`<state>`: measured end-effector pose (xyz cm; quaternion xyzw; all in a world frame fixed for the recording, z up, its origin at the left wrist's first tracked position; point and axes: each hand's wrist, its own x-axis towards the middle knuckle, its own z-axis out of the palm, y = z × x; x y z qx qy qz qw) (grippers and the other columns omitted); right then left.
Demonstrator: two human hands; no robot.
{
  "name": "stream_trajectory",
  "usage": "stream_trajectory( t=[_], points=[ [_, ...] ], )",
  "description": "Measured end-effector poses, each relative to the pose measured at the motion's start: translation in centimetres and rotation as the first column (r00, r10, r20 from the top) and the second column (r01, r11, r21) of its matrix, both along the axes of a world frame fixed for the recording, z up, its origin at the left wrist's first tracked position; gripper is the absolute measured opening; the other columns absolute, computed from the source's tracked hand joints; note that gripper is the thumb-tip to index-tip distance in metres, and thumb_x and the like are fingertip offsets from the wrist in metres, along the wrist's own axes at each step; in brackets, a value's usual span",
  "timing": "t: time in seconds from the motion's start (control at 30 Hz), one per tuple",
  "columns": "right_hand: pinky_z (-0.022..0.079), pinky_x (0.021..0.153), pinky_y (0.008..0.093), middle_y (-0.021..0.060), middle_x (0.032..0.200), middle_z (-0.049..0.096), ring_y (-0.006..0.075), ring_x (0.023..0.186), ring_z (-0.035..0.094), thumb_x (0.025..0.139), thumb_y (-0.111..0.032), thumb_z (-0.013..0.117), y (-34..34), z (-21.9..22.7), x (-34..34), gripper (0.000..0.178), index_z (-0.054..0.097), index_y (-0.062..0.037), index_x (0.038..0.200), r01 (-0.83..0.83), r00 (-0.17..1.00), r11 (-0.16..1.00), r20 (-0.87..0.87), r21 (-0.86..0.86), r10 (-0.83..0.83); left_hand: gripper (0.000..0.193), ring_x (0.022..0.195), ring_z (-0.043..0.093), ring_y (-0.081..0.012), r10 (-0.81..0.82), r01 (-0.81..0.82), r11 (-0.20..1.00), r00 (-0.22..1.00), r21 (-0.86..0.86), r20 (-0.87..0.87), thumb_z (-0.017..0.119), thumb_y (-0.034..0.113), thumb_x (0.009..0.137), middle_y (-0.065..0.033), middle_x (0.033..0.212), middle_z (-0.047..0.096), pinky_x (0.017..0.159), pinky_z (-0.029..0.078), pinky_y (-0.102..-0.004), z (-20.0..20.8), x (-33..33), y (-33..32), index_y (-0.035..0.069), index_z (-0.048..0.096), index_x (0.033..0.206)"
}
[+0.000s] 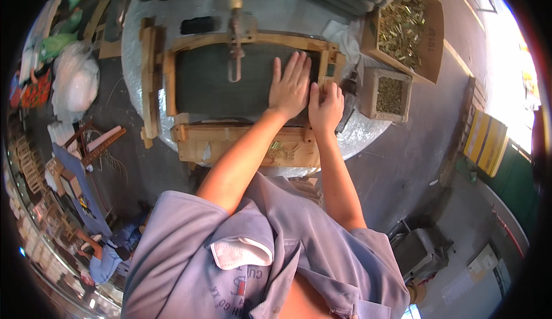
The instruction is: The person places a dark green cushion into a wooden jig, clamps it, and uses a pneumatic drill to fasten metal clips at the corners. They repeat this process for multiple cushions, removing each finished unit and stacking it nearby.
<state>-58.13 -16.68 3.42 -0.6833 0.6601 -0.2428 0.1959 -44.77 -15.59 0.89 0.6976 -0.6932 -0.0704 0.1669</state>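
Observation:
A wooden frame (244,38) with a dark panel (224,89) inside it lies in front of me. My left hand (292,86) rests flat on the panel's right part, fingers stretched out. Beside it, my right hand (328,107) is at the frame's right rail, fingers curled over the wood and thumb toward the panel; its grip is partly hidden. A metal hook-shaped tool (234,60) hangs over the frame's far rail. Loose brass-coloured pieces (282,149) lie on the near wooden rail. Just right of my right hand is a dark tool (349,97), partly covered.
A cardboard box (435,37) of brass-coloured metal pieces stands at the far right. Nearer is a wooden box (371,96) of smaller pieces. Wooden bars (149,83) stand left of the frame. A plastic-wrapped bundle (77,83) lies farther left. Another person (103,264) is at lower left.

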Motion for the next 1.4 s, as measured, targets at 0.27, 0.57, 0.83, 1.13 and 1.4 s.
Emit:
stream_trajectory(
  t=[0.27, 0.57, 0.83, 1.13, 1.4],
  points=[
    [0.046, 0.106, 0.0508, 0.0160, 0.126, 0.069, 0.0396, 0.121, 0.062, 0.083, -0.013, 0.079, -7.8, -0.3, 0.5, 0.045, 0.068, -0.0060, 0.126, -0.275, 0.947, 0.912, 0.079, -0.303, 0.312, 0.011, 0.112, 0.069, -0.0327, 0.192, -0.272, 0.903, 0.948, -0.332, -0.254, 0.069, 0.015, 0.097, -0.0077, 0.109, 0.075, 0.103, 0.050, -0.0486, 5.8, 19.4, 7.8, 0.010, 0.075, 0.104],
    [0.028, 0.129, 0.0585, 0.0122, 0.160, 0.056, 0.0412, 0.153, 0.044, 0.106, -0.048, 0.062, -7.7, -1.4, 6.7, 0.059, 0.057, -0.0163, 0.156, -0.553, 0.825, 0.817, -0.241, -0.163, 0.511, 0.066, 0.162, 0.032, -0.0400, 0.132, -0.135, 0.988, 0.990, -0.076, -0.048, 0.051, 0.055, 0.111, -0.0194, 0.168, 0.047, 0.133, 0.019, -0.0597, -0.1, 31.8, 3.9, 0.012, 0.053, 0.161],
    [0.025, 0.129, 0.0633, 0.0123, 0.166, 0.049, 0.0403, 0.156, 0.040, 0.107, -0.055, 0.055, -6.8, -2.5, 7.3, 0.064, 0.051, -0.0238, 0.163, -0.560, 0.760, 0.827, -0.426, -0.045, 0.491, 0.062, 0.159, 0.036, -0.0435, 0.112, -0.111, 0.994, 0.975, -0.018, 0.191, 0.045, 0.049, 0.112, -0.0191, 0.168, 0.046, 0.127, 0.023, -0.0678, -1.4, 30.1, 3.1, 0.016, 0.047, 0.165],
    [0.045, 0.117, 0.0497, 0.0185, 0.150, 0.060, 0.0431, 0.141, 0.055, 0.100, -0.035, 0.074, -0.3, 2.5, 2.5, 0.055, 0.060, -0.0113, 0.147, -0.344, 0.937, 0.933, -0.102, -0.101, 0.335, 0.054, 0.141, 0.055, -0.0406, -0.114, 0.119, 0.990, 0.991, -0.072, 0.069, 0.061, 0.046, 0.107, -0.0190, 0.148, 0.062, 0.120, 0.040, -0.0570, 3.2, 29.1, 9.2, 0.008, 0.063, 0.146],
    [0.058, 0.091, 0.0457, 0.0207, 0.126, 0.066, 0.0349, 0.100, 0.072, 0.093, -0.030, 0.083, 14.8, 1.1, -3.3, 0.054, 0.061, -0.0078, 0.136, 0.065, 0.997, 0.954, -0.058, 0.294, -0.050, 0.057, 0.118, 0.063, -0.0274, -0.324, 0.306, 0.937, 0.941, 0.167, 0.093, 0.088, 0.033, 0.083, -0.0075, 0.122, 0.068, 0.095, 0.051, -0.0459, 2.5, 23.4, 24.5, 0.009, 0.068, 0.130]
  ],
)
